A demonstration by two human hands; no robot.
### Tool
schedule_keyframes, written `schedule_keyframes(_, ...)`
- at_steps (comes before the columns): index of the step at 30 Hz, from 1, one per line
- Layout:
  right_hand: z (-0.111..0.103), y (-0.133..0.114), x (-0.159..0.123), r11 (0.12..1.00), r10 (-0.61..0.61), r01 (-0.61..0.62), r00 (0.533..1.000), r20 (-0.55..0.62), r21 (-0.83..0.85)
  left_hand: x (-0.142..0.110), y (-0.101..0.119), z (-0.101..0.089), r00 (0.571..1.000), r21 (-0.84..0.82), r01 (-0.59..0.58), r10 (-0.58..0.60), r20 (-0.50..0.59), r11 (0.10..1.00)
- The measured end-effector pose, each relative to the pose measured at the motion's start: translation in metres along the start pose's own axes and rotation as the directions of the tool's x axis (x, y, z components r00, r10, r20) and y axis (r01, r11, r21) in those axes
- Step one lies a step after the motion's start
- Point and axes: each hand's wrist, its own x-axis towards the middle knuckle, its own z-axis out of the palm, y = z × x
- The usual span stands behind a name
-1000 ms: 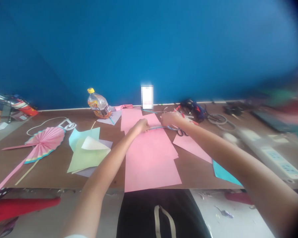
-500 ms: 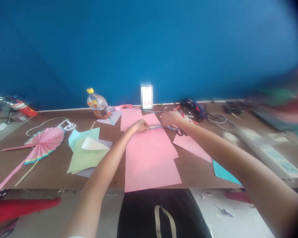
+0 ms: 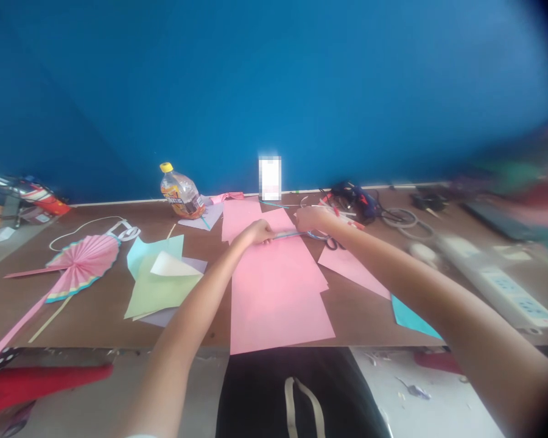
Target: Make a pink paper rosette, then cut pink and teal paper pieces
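Pink paper sheets (image 3: 278, 304) overlap down the middle of the table. Across their upper part runs a thin blue-and-white strip (image 3: 287, 234); whether it is paper or a ruler is unclear. My left hand (image 3: 259, 232) pinches the strip's left end with curled fingers. At the other end my right hand (image 3: 311, 218) is closed on the strip, its fingertips partly hidden. Dark-handled scissors (image 3: 332, 243) lie just under my right wrist. Another pink sheet (image 3: 351, 267) sits partly beneath my right forearm.
To the left lie a pleated pink paper fan (image 3: 84, 264) and green, blue and white papers (image 3: 159, 286). A yellow-capped bottle (image 3: 181, 193) stands near the blue wall. On the right are coiled cables (image 3: 404, 222), a power strip (image 3: 502, 286) and a turquoise sheet (image 3: 413, 319).
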Motion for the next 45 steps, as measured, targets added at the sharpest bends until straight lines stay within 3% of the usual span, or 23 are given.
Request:
schedule_keyframes(8,-0.002,-0.004,-0.009,1.000,0.011,-0.011,1.000,-0.020,0.014,-0.010,0.014,-0.004,0.994,0.079,0.104,-0.106,0.010,0.991)
schedule_keyframes(14,-0.002,-0.002,-0.007,1.000,0.006,-0.006,1.000,-0.025,0.018,-0.021,0.009,-0.010,0.990,0.034,0.142,-0.142,-0.016,0.989)
schedule_keyframes(25,-0.006,0.006,0.017,0.999,-0.034,0.035,0.988,0.153,-0.006,-0.010,0.007,-0.010,0.979,-0.037,0.195,-0.192,0.072,0.980)
schedule_keyframes(32,-0.002,0.012,0.019,0.998,-0.025,0.030,0.996,0.082,-0.057,-0.013,0.010,-0.010,0.973,-0.031,0.222,-0.220,0.071,0.975)
schedule_keyframes(36,0.003,0.013,0.014,0.999,-0.021,0.024,0.998,0.055,-0.045,-0.016,0.019,-0.012,0.965,0.033,0.248,-0.250,0.084,0.968)
schedule_keyframes(39,0.005,0.013,0.012,0.999,0.010,-0.008,0.998,0.056,-0.043,-0.016,0.026,-0.015,0.952,0.217,0.292,-0.305,0.029,0.932)
schedule_keyframes(41,0.005,0.013,0.012,0.998,0.029,-0.026,0.998,0.053,-0.050,-0.014,0.029,-0.014,0.968,0.349,0.250,-0.239,-0.077,0.903)
schedule_keyframes(43,0.007,0.013,0.012,0.999,0.025,-0.023,0.999,0.033,-0.049,-0.011,0.032,-0.009,0.987,0.417,0.091,-0.027,-0.157,0.904)
schedule_keyframes(45,0.009,0.014,0.012,0.999,0.012,-0.012,1.000,0.005,-0.042,-0.007,0.036,0.002,0.968,0.435,-0.096,0.185,-0.167,0.895)
